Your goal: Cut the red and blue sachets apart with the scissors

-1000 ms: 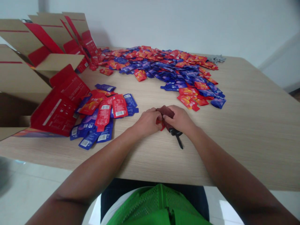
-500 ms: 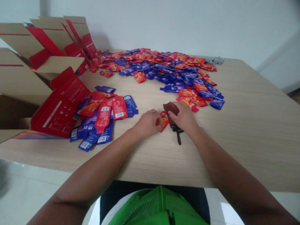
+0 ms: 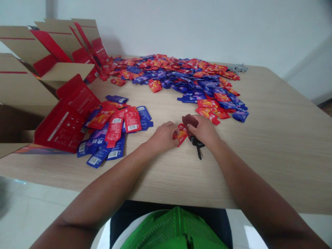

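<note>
Fingers curled, my left hand [image 3: 166,136] pinches the left edge of a red and orange sachet [image 3: 183,133] lying on the table. Just to its right, my right hand [image 3: 203,128] is closed around a dark reddish-brown object [image 3: 187,120] with a black lower end and a short black strap [image 3: 199,152]. What kind of object it is, I cannot tell. It is right beside the sachet; whether the two touch is unclear. To the left of my left hand lies a loose heap of red and blue sachets [image 3: 114,126], several with barcodes facing up.
A large pile of red and blue sachets [image 3: 181,74] spreads along the back of the table [image 3: 272,138]. Open cardboard boxes [image 3: 20,86] with red flaps stand at the left. A grey cloth-like item [image 3: 238,67] lies at the back right, near the wall.
The brown object and my right hand have shifted very slightly right, showing a little more of the red sachet. My left hand stays at the sachet's edge.
</note>
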### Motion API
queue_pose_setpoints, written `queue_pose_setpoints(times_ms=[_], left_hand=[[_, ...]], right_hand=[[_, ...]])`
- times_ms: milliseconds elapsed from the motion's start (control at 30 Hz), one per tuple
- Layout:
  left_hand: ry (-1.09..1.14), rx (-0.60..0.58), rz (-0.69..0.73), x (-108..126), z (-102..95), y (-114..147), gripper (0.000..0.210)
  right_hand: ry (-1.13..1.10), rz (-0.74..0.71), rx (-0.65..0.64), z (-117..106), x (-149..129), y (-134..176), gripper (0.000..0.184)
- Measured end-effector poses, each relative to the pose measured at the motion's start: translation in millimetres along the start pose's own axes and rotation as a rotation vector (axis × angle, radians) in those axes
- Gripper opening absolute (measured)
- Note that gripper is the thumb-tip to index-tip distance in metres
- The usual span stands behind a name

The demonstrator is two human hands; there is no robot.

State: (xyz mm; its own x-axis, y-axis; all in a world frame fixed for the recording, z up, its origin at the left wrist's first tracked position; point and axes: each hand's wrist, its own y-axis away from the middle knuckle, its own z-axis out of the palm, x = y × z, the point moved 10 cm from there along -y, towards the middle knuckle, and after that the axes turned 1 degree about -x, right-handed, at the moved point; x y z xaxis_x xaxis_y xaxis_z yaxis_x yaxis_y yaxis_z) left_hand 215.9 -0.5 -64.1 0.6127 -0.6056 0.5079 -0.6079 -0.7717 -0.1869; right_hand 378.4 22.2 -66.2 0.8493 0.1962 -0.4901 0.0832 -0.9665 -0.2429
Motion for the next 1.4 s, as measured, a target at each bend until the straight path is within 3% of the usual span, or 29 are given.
queue_pose_setpoints(times_ms=[467, 833, 1000, 1067, 1167, 1267, 1400], left_hand=[[0.049, -0.023, -0.123, -6, 0.5, 4, 0.058], [0.113, -0.089, -0.113, 2, -3.6, 12, 0.059], [0.219, -0.222, -0.097, -1, 3.1, 10, 0.038], [0.188, -0.106, -0.127, -17, -17.8, 6, 0.037], [0.034, 0.229, -0.218, -48, -78.3, 7, 0.032], [-0.076, 0.543, -0.396, -81, -141.9, 29, 0.026], [-0.276, 0.822, -0.567, -98, -201.4, 70, 0.023]], right_hand=[[0.039, 0.104, 0.118, -11, 25, -4, 0.027], [-0.016, 0.104, 0.111, -7, 30, -5, 0.029], [-0.024, 0.117, 0.097, -6, 31, -4, 0.029], [-0.027, 0.12, 0.098, -6, 31, -5, 0.03], [-0.043, 0.121, 0.096, -5, 33, -5, 0.028], [-0.055, 0.119, 0.088, -4, 34, -6, 0.025], [-0.041, 0.116, 0.089, -3, 35, -7, 0.027]])
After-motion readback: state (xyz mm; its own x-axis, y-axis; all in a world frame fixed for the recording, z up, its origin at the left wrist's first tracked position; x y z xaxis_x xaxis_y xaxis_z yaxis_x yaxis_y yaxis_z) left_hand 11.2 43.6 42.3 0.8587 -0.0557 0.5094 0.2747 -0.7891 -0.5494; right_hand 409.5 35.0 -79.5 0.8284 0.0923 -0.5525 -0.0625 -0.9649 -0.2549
